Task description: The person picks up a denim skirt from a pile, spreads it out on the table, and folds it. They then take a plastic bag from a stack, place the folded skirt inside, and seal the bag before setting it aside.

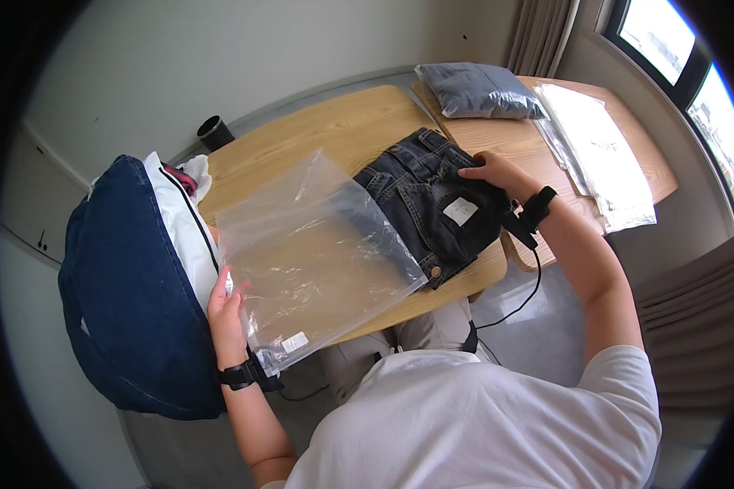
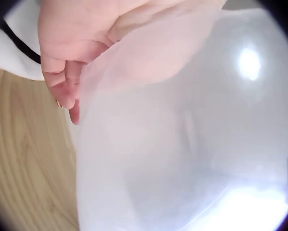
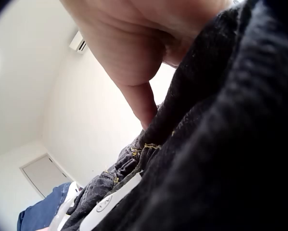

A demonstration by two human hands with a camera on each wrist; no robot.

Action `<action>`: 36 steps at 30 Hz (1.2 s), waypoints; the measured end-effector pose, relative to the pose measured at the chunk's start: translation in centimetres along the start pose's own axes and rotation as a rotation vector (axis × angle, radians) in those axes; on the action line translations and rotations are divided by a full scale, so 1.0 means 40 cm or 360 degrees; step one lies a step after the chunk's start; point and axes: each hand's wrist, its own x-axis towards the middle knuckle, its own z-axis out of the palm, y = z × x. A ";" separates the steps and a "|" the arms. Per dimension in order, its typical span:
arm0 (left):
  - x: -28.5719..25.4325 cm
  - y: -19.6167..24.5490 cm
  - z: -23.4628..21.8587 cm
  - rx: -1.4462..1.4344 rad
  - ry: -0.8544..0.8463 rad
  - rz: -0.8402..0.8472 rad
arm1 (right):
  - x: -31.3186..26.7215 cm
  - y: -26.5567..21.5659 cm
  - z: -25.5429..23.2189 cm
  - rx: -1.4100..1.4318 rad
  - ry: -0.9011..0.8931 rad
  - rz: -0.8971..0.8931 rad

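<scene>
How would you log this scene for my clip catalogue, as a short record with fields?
Left hand: holds clear bag at its edge
Right hand: grips dark denim garment
Overlap: bag meets garment; whether over or around it, cannot tell
Label: white tag on garment
Surface: wooden table
Farther right: filled bag, white packaging
Far left: large dark blue item

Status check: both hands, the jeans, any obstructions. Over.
Left hand holds clear bag by its edge. Right hand grips dark jeans, partly visible through the film. Large blue bundle close beside left hand.
</scene>
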 end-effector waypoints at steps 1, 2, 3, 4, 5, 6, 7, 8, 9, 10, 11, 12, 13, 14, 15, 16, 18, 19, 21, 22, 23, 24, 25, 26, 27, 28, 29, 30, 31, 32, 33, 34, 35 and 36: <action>-0.004 0.008 -0.002 0.0000 0.0011 0.0003 | 0.011 -0.003 -0.006 -0.0001 -0.0008 -0.0008; -0.012 0.015 -0.002 0.0003 -0.0006 -0.0035 | 0.024 -0.005 -0.014 0.0049 -0.0174 0.0109; -0.020 0.021 -0.003 0.0010 -0.0025 -0.0077 | 0.028 -0.014 -0.017 0.0101 -0.0343 0.0232; -0.029 0.024 -0.003 0.0015 -0.0016 -0.0081 | 0.033 -0.017 -0.019 0.0103 -0.0354 0.0231; -0.040 0.025 0.000 0.0404 0.0063 0.0075 | 0.040 -0.019 -0.023 0.0196 -0.0459 0.0351; -0.052 0.026 0.004 0.0790 0.0142 0.0232 | 0.044 -0.021 -0.026 0.0286 -0.0562 0.0472; -0.076 0.053 0.022 0.0792 0.0149 0.0231 | 0.043 -0.026 -0.026 0.0284 -0.0568 0.0468; -0.110 0.088 0.038 0.1290 0.0003 0.0478 | 0.038 -0.026 -0.024 0.0402 -0.0608 0.0507; -0.140 0.115 0.053 0.1786 -0.0152 0.0718 | 0.030 -0.022 -0.023 0.0517 -0.0653 0.0550; -0.157 0.121 0.056 0.1795 -0.0386 0.0716 | 0.020 -0.014 -0.022 0.0508 -0.0670 0.0559; -0.173 0.121 0.069 0.1794 -0.0376 0.0689 | 0.007 -0.004 -0.021 0.0656 -0.0664 0.0484; -0.192 0.119 0.087 0.1699 -0.0655 0.0595 | -0.009 0.005 -0.019 0.0802 -0.0661 0.0410; -0.207 0.114 0.097 0.1587 -0.0926 0.0501 | -0.032 0.010 -0.018 0.0784 -0.0687 0.0421; -0.214 0.092 0.099 0.1616 -0.1042 0.0446 | -0.062 0.017 -0.020 0.0907 -0.0651 0.0353; -0.220 0.074 0.106 0.1608 -0.1026 0.0422 | -0.092 0.027 -0.025 0.1032 -0.0611 0.0287; -0.224 0.057 0.116 0.1747 -0.1075 0.0399 | -0.118 0.041 -0.032 0.1081 -0.0563 0.0247; -0.227 0.030 0.132 0.2010 -0.1172 0.0364 | -0.185 0.060 -0.049 0.1192 -0.0362 0.0263; -0.225 0.023 0.141 0.2000 -0.1167 0.0350 | -0.214 0.078 -0.068 0.1220 -0.0289 0.0323; -0.215 0.015 0.164 0.2179 -0.1146 0.0355 | -0.268 0.108 -0.105 0.1221 -0.0096 0.0335; -0.203 0.019 0.178 0.2181 -0.1167 0.0308 | -0.286 0.138 -0.128 0.1222 -0.0029 0.0358; -0.191 0.019 0.195 0.2169 -0.1162 0.0293 | -0.300 0.170 -0.156 0.1223 0.0037 0.0381; -0.178 0.015 0.208 0.2201 -0.1145 0.0302 | -0.314 0.195 -0.177 0.1270 0.0096 0.0405; -0.165 0.009 0.221 0.2231 -0.1129 0.0308 | -0.329 0.201 -0.188 0.1249 0.0084 0.0414; -0.147 0.004 0.235 0.2257 -0.1131 0.0296 | -0.345 0.204 -0.199 0.1253 0.0161 0.0397; -0.128 0.002 0.246 0.2238 -0.1131 0.0277 | -0.356 0.208 -0.209 0.1257 0.0241 0.0377; -0.107 0.002 0.258 0.2283 -0.1120 0.0253 | -0.357 0.227 -0.218 0.1253 0.0249 0.0416; -0.085 0.006 0.276 0.2327 -0.1114 0.0233 | -0.356 0.242 -0.224 0.1233 0.0252 0.0423; -0.057 0.014 0.291 0.2302 -0.1122 0.0232 | -0.356 0.249 -0.226 0.1252 0.0242 0.0488; -0.034 0.031 0.310 0.2289 -0.1151 0.0120 | -0.356 0.261 -0.230 0.1276 0.0231 0.0552; -0.019 0.043 0.326 0.2278 -0.1180 0.0010 | -0.353 0.276 -0.229 0.1314 0.0213 0.0558; -0.010 0.051 0.348 0.2268 -0.1184 0.0016 | -0.352 0.283 -0.225 0.1335 0.0202 0.0575; -0.003 0.060 0.377 0.2116 -0.1136 0.0103 | -0.349 0.295 -0.220 0.1368 0.0220 0.0604; 0.000 0.069 0.410 0.1968 -0.1088 0.0191 | -0.347 0.303 -0.215 0.1407 0.0239 0.0631; -0.002 0.076 0.451 0.1787 -0.1114 0.0432 | -0.354 0.282 -0.207 0.1415 0.0244 0.0604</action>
